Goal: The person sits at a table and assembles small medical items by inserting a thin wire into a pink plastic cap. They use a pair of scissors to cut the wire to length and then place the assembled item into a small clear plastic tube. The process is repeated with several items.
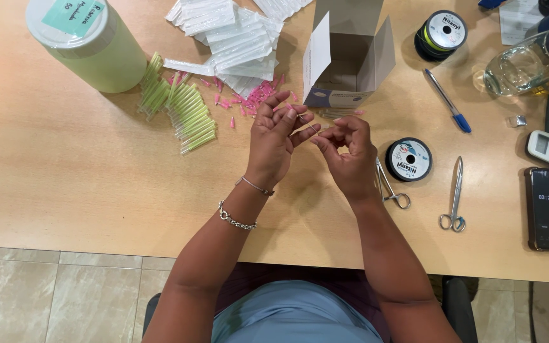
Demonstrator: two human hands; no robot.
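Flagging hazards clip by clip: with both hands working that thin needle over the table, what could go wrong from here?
1. The thin needle is pinched between the left hand and right hand, fingertips close to its ends; a slip could prick a finger.
2. If dropped, it might be hard to find among the pink caps and green tubes.
3. The glass pitcher lies tilted near the phone; a nudge could spill it.

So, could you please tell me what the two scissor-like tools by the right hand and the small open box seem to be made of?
Both scissor-like tools look like polished metal: silvery and shiny with thin ring handles. The box looks like thin matte cardboard: white, flaps folded open with creased edges. The table under them seems to be wood or wood-look laminate, pale with a smooth finish.
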